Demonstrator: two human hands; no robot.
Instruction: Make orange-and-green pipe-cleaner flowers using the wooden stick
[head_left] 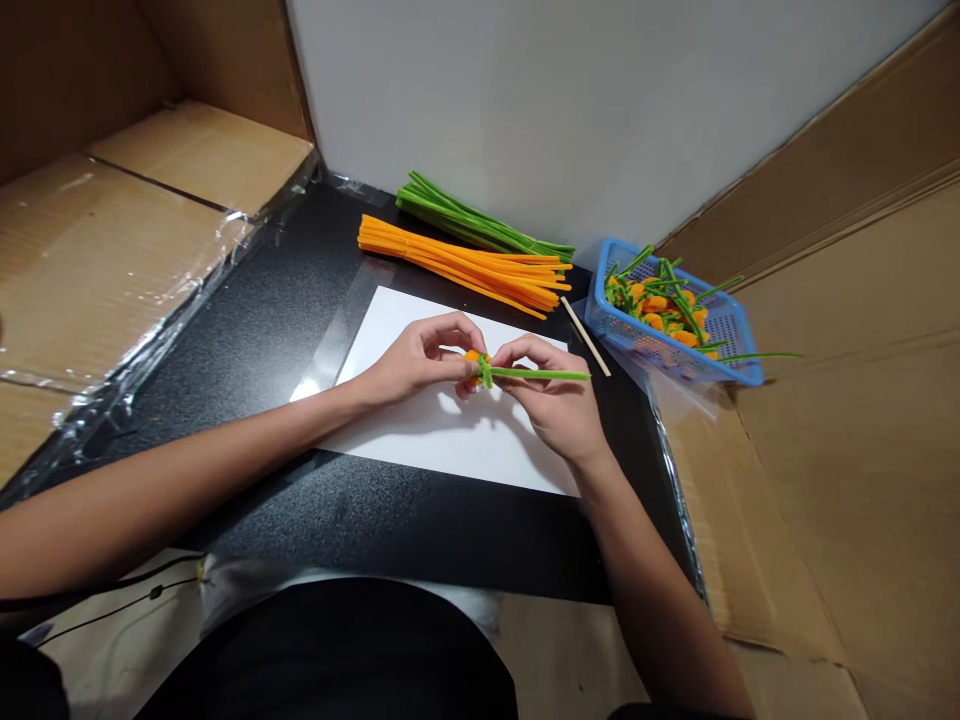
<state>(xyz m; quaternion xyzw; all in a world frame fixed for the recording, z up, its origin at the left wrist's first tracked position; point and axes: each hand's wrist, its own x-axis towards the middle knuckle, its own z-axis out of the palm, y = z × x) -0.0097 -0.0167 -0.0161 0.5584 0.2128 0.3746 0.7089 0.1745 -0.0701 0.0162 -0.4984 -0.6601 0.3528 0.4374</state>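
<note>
My left hand [431,358] pinches a small orange and green pipe-cleaner piece [486,372] above a white sheet of paper [442,440]. From the piece a straight green stem points right, passing across the fingers of my right hand [551,395]. The fingertips of my right hand are closed on the piece's right side, near the green part. Some of the fingers of both hands are hidden behind the piece and the stem.
Behind the paper lie an orange pipe-cleaner bundle [465,268] and a green bundle [480,222]. A thin wooden stick [586,337] rests right of them. The blue basket [652,340] at the right holds several orange and green pieces. Cardboard [847,400] flanks the black table [360,510].
</note>
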